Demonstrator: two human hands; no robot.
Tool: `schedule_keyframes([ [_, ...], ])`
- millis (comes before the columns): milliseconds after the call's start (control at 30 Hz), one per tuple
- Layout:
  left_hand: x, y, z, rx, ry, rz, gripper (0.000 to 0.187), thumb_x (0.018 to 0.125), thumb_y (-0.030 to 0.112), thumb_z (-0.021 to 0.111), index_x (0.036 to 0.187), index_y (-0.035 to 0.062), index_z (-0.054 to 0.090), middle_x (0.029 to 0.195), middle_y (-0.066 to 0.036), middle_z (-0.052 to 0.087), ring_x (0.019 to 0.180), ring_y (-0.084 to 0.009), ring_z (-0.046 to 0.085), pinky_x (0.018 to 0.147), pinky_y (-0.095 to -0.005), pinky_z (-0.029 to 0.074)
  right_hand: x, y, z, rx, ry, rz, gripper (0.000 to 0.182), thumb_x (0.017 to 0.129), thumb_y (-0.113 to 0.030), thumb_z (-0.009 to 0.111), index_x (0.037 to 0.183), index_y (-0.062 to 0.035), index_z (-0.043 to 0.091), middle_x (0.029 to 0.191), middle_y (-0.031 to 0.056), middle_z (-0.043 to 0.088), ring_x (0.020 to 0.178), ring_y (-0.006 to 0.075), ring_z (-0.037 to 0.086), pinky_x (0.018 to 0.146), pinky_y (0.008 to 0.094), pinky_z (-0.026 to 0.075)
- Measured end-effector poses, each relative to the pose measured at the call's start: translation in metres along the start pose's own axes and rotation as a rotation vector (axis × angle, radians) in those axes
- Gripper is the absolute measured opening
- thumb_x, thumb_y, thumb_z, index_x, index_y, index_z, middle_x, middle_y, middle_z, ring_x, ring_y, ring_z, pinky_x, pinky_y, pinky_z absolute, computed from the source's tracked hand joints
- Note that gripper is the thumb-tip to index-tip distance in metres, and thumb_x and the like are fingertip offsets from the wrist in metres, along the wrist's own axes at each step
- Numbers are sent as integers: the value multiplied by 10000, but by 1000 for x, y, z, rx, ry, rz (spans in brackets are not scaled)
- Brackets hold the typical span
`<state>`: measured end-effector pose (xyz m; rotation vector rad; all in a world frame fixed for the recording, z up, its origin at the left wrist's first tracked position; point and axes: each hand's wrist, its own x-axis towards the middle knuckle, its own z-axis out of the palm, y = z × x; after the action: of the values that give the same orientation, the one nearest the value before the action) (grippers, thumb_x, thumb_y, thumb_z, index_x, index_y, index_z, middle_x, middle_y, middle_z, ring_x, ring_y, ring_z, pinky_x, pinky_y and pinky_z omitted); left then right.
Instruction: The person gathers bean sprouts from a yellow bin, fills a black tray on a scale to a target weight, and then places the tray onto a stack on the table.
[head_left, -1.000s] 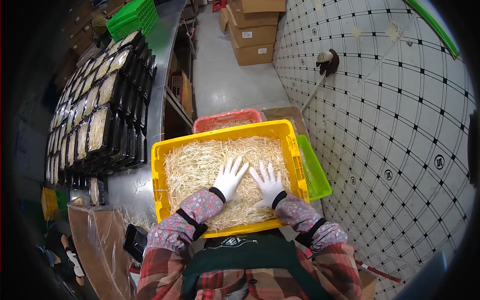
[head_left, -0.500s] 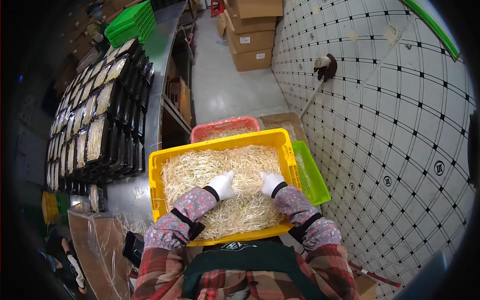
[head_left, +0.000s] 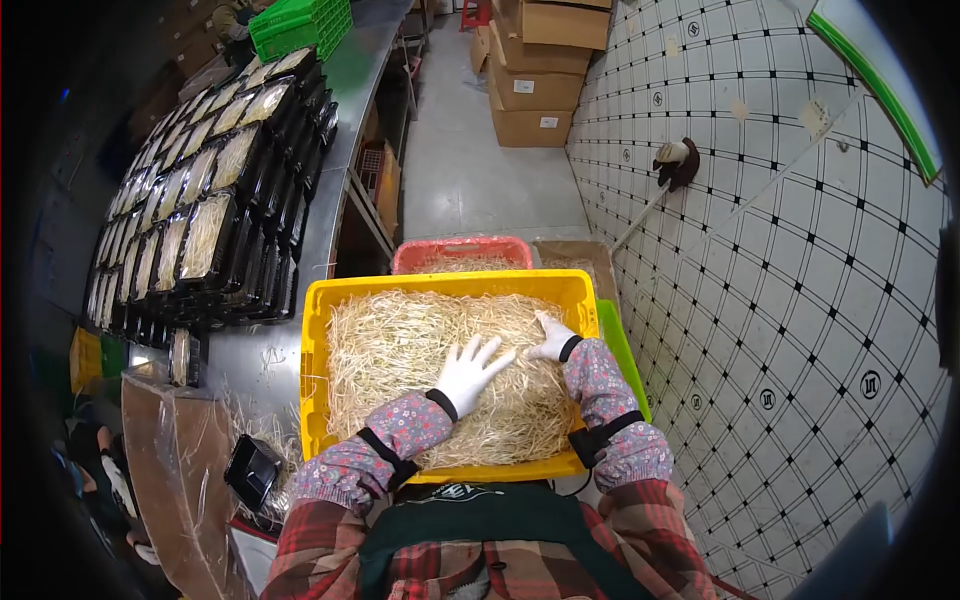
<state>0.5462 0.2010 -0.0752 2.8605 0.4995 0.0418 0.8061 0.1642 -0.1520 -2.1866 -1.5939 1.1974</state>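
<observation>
A yellow crate (head_left: 313,400) full of pale bean sprouts (head_left: 385,340) stands right in front of me. My left hand (head_left: 472,375), in a white glove, lies on the sprouts near the middle, its fingers spread and nothing held in them. To its right, my right hand (head_left: 551,338), also gloved in white, rests on the sprouts by the crate's right side. Its visible fingers are apart, with the tips partly among the strands.
Black trays (head_left: 205,235) packed with sprouts are stacked on the metal table (head_left: 335,170) at left, near a green crate (head_left: 300,28). A red basket (head_left: 465,246) and a green basket (head_left: 628,365) adjoin the yellow crate. Cardboard boxes (head_left: 540,95) stand behind; an empty black tray (head_left: 253,470) lies at lower left.
My left hand has gone from closed fingers in the sprouts to spread fingers on top, slightly right. The right hand has opened and shifted slightly up. The camera view has shifted a little.
</observation>
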Motion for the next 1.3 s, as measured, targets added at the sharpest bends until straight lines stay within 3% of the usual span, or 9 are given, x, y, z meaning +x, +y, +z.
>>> schedule_keyframes([
  [133, -25, -3, -19, -159, 27, -232, 1023, 596, 160, 791, 1473, 224, 268, 1478, -159, 298, 1352, -420, 279, 1064, -531, 294, 4, -4, -16, 186, 119, 38, 1097, 674, -470, 789, 1450, 57, 221, 1434, 267, 372, 1332, 332, 389, 1107, 348, 306],
  [300, -85, -27, -46, -548, 409, -429, 705, 736, 91, 720, 1377, 60, 428, 1370, -185, 457, 1304, -329, 411, 1099, -386, 318, -6, -50, 6, 175, -24, 164, 1179, 639, -676, 714, 1440, 54, 251, 1419, 275, 385, 1325, 352, 390, 1110, 358, 300],
  [367, -128, -43, -55, -627, 627, -598, 612, 782, 59, 683, 1353, 44, 463, 1349, -178, 489, 1277, -291, 452, 1078, -363, 344, -36, -75, 17, -23, -8, -6, 1216, 603, -721, 705, 1445, 33, 255, 1411, 279, 390, 1333, 356, 375, 1101, 390, 308],
  [567, -290, -101, -47, -561, 1298, -1109, 627, 860, 83, 635, 1421, 34, 357, 1404, -167, 431, 1294, -280, 420, 1068, -392, 340, -112, -132, 62, -465, 206, -145, 1363, 478, -620, 826, 1499, -67, 111, 1497, 278, 218, 1365, 468, 248, 1012, 670, 259],
  [733, -409, -120, -9, 245, 1214, -1562, 726, 815, 192, 706, 1429, 56, 343, 1457, -188, 343, 1355, -318, 313, 1129, -437, 244, -91, -121, 92, -627, 279, -164, 1318, 516, -568, 836, 1506, -108, 99, 1501, 268, 221, 1377, 450, 240, 1039, 639, 264],
  [867, -467, -118, 8, 350, 1095, -1833, 805, 781, 313, 741, 1431, 64, 336, 1473, -192, 309, 1375, -331, 263, 1134, -442, 230, -48, -103, 41, -454, 95, -12, 1358, 496, -521, 866, 1502, -88, 64, 1512, 254, 207, 1407, 406, 198, 1097, 577, 224],
  [1000, -516, -127, 27, 280, 923, -2108, 886, 769, 462, 724, 1417, -3, 338, 1445, -225, 355, 1342, -349, 330, 1124, -428, 255, -22, -92, 17, -546, 153, 25, 1389, 477, -508, 877, 1496, -56, 48, 1513, 236, 223, 1424, 397, 143, 1131, 533, 184],
  [1100, -557, -142, 64, -175, 1198, -2084, 1032, 728, 536, 740, 1374, -147, 313, 1400, -293, 402, 1270, -350, 444, 1090, -376, 315, -7, -80, 19, -444, 66, -43, 1346, 486, -494, 874, 1489, -38, 102, 1486, 232, 282, 1386, 379, 255, 1132, 454, 239],
  [1300, -593, -160, 117, -581, 1433, -1934, 810, 705, 434, 789, 1220, -133, 528, 1189, -214, 611, 1066, -279, 588, 977, -351, 419, -43, -82, 53, -345, 219, -156, 945, 524, -364, 839, 1320, -33, 450, 1234, 184, 567, 1127, 302, 564, 968, 374, 452],
])
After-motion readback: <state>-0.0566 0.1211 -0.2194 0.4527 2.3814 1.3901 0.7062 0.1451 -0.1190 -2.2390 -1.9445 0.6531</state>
